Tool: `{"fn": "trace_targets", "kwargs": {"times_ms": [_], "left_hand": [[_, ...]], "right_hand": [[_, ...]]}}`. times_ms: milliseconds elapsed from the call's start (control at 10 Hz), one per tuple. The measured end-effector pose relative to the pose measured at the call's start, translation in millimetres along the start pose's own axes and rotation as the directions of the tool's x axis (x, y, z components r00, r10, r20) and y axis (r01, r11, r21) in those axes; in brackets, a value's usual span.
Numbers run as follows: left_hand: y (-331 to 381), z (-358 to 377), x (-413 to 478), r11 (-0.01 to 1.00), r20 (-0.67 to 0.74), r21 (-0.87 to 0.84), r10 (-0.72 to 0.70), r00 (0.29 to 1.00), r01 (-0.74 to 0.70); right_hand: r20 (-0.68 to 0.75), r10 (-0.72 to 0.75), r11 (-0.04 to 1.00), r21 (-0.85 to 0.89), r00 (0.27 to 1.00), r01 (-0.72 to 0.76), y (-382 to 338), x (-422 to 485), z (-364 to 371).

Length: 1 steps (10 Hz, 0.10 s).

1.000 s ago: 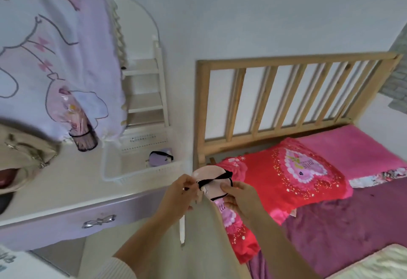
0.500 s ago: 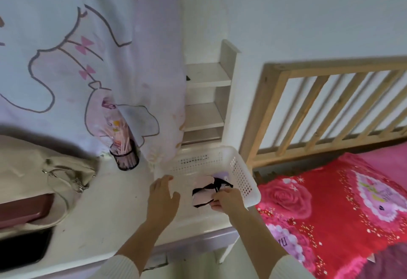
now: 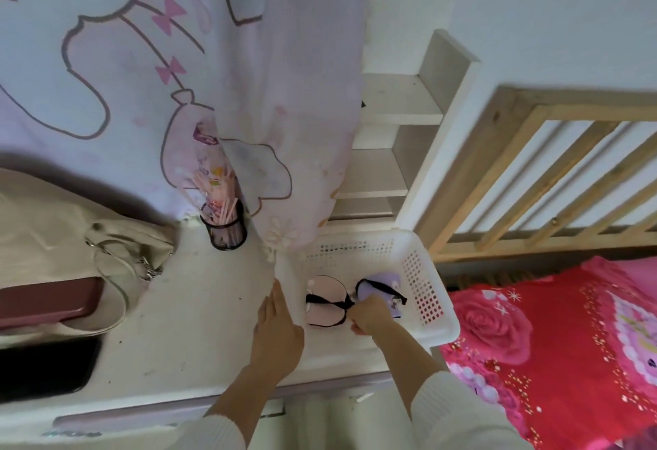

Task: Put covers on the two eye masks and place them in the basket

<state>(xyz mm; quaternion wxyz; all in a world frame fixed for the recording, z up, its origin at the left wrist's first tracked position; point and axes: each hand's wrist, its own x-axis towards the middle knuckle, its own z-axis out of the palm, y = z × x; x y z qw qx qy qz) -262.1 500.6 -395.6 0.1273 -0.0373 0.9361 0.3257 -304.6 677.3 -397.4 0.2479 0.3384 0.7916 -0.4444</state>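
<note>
Head view: pink eye mask point(image 3: 325, 302) now sits inside the white basket point(image 3: 423, 289), at about 9 o'clock from the purple eye mask point(image 3: 385, 288), the two just beside each other. A second ago the pink one was being held up over the bed edge in both hands; half a second ago it was just crossing the basket rim. Right hand point(image 3: 369, 316) is down in the basket, fingers pinched on the pink mask's black strap, not released yet. Left hand point(image 3: 277, 332) is flat and open, holding nothing, resting against the basket's 9 o'clock wall. Basket sits on the white desk point(image 3: 199, 325), pen cup point(image 3: 227, 229) at 10 o'clock from it. Judgement: both masks are in; only letting go is left.
</note>
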Motion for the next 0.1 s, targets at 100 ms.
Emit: {"fn": "trace_targets", "kwargs": {"times_ms": [100], "left_hand": [[1.3,0.2,0.5,1.000,0.002,-0.002,-0.017,1.000,0.017]], "right_hand": [[-0.002,-0.106,0.993,-0.046,0.994,0.106,-15.7,-20.9,-24.9]]}}
